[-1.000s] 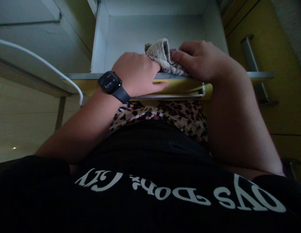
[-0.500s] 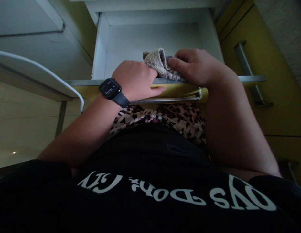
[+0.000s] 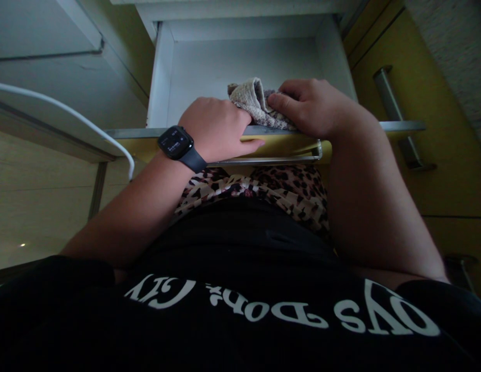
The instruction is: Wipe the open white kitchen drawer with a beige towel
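Note:
A white drawer [image 3: 240, 64] with a yellow front stands pulled out before me. My left hand [image 3: 215, 126], with a black smartwatch [image 3: 176, 142] at its wrist, is closed over the drawer's front edge. Its thumb lies along the outer face, and the other fingers bend inward, mostly hidden. A crumpled grey-beige terry cloth [image 3: 246, 101] rests at that edge against my left fingertips. My right hand [image 3: 313, 106] is closed on the cloth's right side, thumb on top; its remaining fingers are largely out of sight.
Below the drawer edge runs a metal handle [image 3: 271, 160]. A yellow cabinet with another handle [image 3: 391, 98] stands on the right. At the left a white cable [image 3: 70, 111] curves past white panels [image 3: 39, 31]. My body is close against the drawer front.

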Motion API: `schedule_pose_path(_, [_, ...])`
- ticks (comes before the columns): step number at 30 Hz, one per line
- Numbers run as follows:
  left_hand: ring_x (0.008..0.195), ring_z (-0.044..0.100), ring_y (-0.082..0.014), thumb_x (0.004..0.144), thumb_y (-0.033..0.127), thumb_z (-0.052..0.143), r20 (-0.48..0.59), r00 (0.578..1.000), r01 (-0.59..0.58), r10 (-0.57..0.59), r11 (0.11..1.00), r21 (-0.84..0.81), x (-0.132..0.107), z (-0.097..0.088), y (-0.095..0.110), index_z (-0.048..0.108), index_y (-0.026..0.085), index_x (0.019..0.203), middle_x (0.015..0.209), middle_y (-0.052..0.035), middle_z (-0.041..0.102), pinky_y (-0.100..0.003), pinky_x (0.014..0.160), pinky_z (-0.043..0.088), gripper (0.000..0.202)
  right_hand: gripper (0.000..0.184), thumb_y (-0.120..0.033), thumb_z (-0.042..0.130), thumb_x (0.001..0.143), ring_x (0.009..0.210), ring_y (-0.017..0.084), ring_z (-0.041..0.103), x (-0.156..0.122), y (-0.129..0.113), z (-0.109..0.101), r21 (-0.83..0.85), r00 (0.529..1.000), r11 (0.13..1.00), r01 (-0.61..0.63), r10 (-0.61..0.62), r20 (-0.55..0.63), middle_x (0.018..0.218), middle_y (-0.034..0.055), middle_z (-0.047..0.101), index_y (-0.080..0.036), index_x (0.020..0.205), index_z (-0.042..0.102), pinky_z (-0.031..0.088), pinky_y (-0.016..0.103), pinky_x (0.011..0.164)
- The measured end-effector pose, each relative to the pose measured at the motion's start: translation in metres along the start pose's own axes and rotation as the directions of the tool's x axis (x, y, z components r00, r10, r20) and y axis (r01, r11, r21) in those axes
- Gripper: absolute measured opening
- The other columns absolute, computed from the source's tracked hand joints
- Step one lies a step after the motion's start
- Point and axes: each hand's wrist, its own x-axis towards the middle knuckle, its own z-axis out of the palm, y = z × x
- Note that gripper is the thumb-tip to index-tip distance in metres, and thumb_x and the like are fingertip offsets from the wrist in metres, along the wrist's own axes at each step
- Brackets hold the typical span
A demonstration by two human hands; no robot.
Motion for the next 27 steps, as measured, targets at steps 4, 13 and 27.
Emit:
schedule_pose_path(4, [0.106, 0.071, -0.0323, 0.091, 0.078, 0.033, 0.001, 1.000, 0.019, -0.019, 1.000, -0.015, 0.0000, 0.0001, 0.0007, 0.078, 0.023, 0.124, 0.106, -0.0150, 0.078, -0.040, 0.089, 0.047, 0.079, 0.053, -0.061, 0.042, 0.105, 0.103, 0.029, 0.067, 0.0002, -0.0001, 0.0001, -0.007, 1.000, 1.000, 0.004, -0.004, 0.006, 0.105, 0.0151, 0.073, -0.018, 0.110, 0.071, 0.043, 0.036, 0.084])
schedule_pose_path(13, [0.106, 0.071, -0.0333, 0.091, 0.076, 0.037, 0.007, 1.000, 0.018, -0.018, 0.999, -0.037, -0.0005, 0.0001, 0.0006, 0.078, 0.023, 0.125, 0.103, -0.0148, 0.078, -0.042, 0.090, 0.048, 0.075, 0.052, -0.061, 0.043, 0.105, 0.103, 0.027, 0.066, 0.0007, 0.0010, 0.0008, 0.007, 1.000, 1.000, 0.007, -0.007, 0.000, 0.107, 0.0143, 0.073, -0.017, 0.107, 0.071, 0.043, 0.034, 0.085])
schedule_pose_path(27, [0.106, 0.071, -0.0333, 0.090, 0.076, 0.040, -0.010, 0.999, 0.030, -0.030, 0.998, -0.058, 0.0006, 0.0010, 0.0011, 0.079, 0.022, 0.120, 0.106, -0.0155, 0.078, -0.041, 0.089, 0.048, 0.073, 0.053, -0.061, 0.043, 0.105, 0.098, 0.026, 0.065, 0.0008, 0.0008, 0.0014, 0.003, 1.000, 1.000, -0.005, 0.005, -0.004, 0.104, 0.0139, 0.072, -0.018, 0.111, 0.073, 0.041, 0.034, 0.083])
